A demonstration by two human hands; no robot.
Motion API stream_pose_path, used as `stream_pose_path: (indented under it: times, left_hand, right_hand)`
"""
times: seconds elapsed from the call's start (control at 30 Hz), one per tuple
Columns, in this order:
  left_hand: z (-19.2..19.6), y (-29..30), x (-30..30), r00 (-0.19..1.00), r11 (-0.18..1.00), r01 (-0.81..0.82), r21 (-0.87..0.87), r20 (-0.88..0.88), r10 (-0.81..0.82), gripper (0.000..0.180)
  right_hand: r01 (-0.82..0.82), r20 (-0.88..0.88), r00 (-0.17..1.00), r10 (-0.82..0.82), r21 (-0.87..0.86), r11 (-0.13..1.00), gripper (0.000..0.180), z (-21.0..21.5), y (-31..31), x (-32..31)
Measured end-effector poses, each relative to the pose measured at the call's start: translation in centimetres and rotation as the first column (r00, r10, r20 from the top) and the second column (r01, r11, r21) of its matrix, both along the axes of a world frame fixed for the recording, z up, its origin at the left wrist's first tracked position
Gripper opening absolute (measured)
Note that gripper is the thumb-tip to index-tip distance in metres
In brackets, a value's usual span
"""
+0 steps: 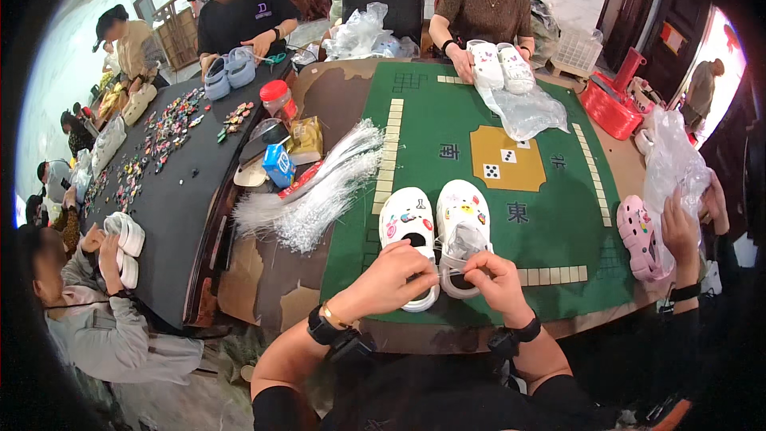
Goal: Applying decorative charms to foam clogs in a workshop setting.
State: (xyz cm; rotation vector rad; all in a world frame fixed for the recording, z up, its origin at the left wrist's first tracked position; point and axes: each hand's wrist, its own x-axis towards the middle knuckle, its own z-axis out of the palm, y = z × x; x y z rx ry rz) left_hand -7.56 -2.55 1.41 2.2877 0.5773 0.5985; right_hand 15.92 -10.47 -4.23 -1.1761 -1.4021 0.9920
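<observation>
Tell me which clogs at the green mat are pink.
The clogs at the mat's right edge, beside the clear bag; the near pair and far pair are white.

The nearest white clogs (444, 211) look smooth plastic, the green mat (533, 246) matt cloth.

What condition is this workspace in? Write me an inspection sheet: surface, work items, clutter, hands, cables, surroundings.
Surface: flat green mat printed with pale tiles, on a brown table.
Work items: pair of white clogs with colourful charms, side by side on the mat, toes pointing away.
Clutter: fanned bundle of thin white strands, small blue box and round red-lidded jar, left of the mat.
Hands: left hand over the heel of the left clog, right hand at that of the right clog; grips unclear.
Cables: nothing seen.
Surroundings: dark grey table strewn with small multicoloured charms at left; pink clogs with charms at right; co-worker opposite with white clogs.
</observation>
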Motion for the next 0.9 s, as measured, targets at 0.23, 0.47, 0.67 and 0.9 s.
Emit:
stream_pose_path:
  times: [0.23,0.47,0.67,0.9]
  left_hand:
    - [-0.2,-0.5,0.6,0.939,0.932,-0.177,-0.317,0.229,0.257,0.008]
    - [-0.8,-1.4,-1.6,0.936,0.960,-0.278,-0.022,0.219,0.276,0.010]
    - [-3.8,-1.8,-4.4,0.817,0.804,-0.483,-0.347,0.152,0.556,0.036]
    - [-8.1,-2.6,-4.2,0.890,0.785,-0.428,-0.447,-0.059,0.452,0.069]
  right_hand:
    - [0.098,0.350,0.916,-0.198,0.283,0.954,0.017,-0.1,0.4,-2.4]
    - [0.121,0.572,0.794,-0.207,0.186,0.975,0.055,0.8,0.1,-1.8]
    - [0.246,0.251,0.929,-0.272,0.129,0.961,0.070,0.3,0.4,1.9]
    - [-0.037,0.274,0.959,0.079,-0.155,0.987,0.098,-0.2,-0.2,3.6]
